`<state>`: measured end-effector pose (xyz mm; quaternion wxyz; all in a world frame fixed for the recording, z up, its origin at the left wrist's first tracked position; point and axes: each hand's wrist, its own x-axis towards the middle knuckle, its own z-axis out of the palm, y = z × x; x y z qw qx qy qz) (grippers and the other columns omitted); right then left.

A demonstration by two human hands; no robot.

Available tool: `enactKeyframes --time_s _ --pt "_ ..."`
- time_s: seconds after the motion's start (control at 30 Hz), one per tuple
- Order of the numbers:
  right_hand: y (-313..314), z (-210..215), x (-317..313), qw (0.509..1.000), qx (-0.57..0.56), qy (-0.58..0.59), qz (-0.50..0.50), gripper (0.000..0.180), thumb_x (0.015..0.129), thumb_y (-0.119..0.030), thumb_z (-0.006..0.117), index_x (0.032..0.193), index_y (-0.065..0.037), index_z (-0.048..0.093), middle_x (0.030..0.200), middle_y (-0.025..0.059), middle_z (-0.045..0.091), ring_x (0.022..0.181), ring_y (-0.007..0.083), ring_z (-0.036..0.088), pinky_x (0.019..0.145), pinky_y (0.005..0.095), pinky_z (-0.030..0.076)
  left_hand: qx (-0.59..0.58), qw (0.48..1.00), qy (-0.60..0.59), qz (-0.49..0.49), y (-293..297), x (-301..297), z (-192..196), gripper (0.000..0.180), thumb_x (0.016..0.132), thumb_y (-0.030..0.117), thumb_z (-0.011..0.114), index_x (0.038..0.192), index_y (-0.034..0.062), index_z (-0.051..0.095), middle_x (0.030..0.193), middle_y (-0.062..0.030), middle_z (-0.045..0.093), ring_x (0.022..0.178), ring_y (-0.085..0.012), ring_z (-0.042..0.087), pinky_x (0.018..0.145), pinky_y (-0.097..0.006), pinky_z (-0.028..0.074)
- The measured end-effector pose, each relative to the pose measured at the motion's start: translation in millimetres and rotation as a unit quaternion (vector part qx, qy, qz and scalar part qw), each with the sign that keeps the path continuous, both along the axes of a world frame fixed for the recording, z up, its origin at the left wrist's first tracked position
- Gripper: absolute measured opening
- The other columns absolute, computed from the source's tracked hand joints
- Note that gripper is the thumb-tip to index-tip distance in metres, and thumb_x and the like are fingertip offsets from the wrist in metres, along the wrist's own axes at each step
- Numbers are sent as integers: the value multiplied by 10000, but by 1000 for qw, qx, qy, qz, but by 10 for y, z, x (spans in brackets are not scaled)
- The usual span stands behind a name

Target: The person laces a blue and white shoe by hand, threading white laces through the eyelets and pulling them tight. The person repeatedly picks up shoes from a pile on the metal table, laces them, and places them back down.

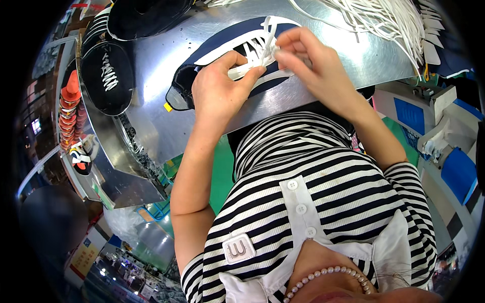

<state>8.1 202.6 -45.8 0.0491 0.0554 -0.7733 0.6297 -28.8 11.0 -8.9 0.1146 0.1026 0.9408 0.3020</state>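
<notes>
A navy shoe with white trim lies on its side on the metal bench, its dark opening toward the left. White shoelace runs zigzag through its eyelets, and a loop of it stands up near the toe end. My left hand grips the shoe at the lacing, with the thumb and index finger pressed in close to the lace. At the toe end, my right hand has its thumb and index finger pinched together on the white lace, the other fingers curled. Its fingertips partly hide the lace.
A thick bundle of loose white laces lies on the bench at the far right. Dark laced shoes stand at the left and far edge. Beyond the left side rises a stack of red-orange pieces.
</notes>
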Motion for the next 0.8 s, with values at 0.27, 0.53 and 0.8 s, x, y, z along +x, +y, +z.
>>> enactKeyframes --time_s 0.27,0.53,0.8 --pt "23 24 237 995 33 -91 26 175 959 -175 607 1001 -8 576 757 91 686 647 183 649 597 291 481 32 999 34 -19 6 11 -42 330 753 356 793 839 51 698 768 -106 708 666 -287 668 624 -363 507" --pt "-125 68 217 989 113 -96 1 166 946 -171 601 980 -19 543 721 130 668 645 278 660 602 378 504 77 969 199 -121 -8 182 -139 184 753 143 793 811 32 659 752 -105 659 648 -288 627 599 -368 483" --pt "3 -72 230 990 133 -3 47 236 925 -221 643 998 -16 553 772 142 669 698 273 672 626 376 519 27 936 311 -165 -114 239 -159 151 766 113 778 801 50 645 729 -78 606 684 -267 581 596 -370 459"
